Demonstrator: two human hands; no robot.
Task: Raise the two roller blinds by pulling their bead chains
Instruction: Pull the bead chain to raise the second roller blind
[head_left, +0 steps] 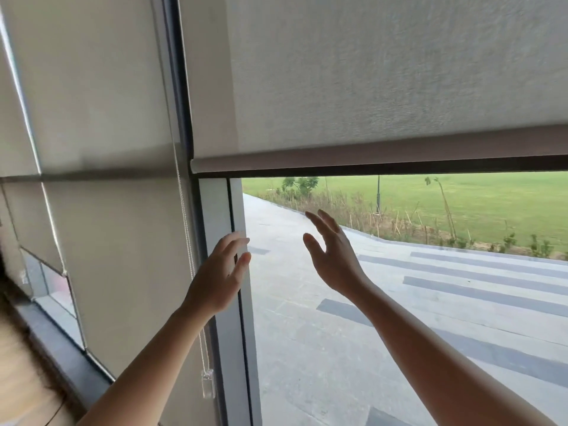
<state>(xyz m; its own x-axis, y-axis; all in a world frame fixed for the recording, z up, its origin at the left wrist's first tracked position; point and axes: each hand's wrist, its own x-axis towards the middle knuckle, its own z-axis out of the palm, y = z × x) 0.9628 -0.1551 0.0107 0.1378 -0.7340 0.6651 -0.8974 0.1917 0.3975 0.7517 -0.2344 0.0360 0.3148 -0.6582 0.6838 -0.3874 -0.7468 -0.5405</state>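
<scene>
A grey roller blind (384,72) on the right window is partly raised; its bottom bar (368,156) hangs above the open glass. A second grey blind (116,241) covers the left pane down to the sill. A white bead chain (184,210) runs down along the dark frame between the two and ends in a clear holder (208,384). My left hand (219,275) is raised in front of the frame, just right of the chain, fingers apart and holding nothing. My right hand (330,252) is up before the glass, open and empty.
A dark window mullion (187,87) separates the panes. Another cord (53,229) hangs at the far left by a further blind. The grey sill (61,342) runs along the lower left. Outside lie paving and grass.
</scene>
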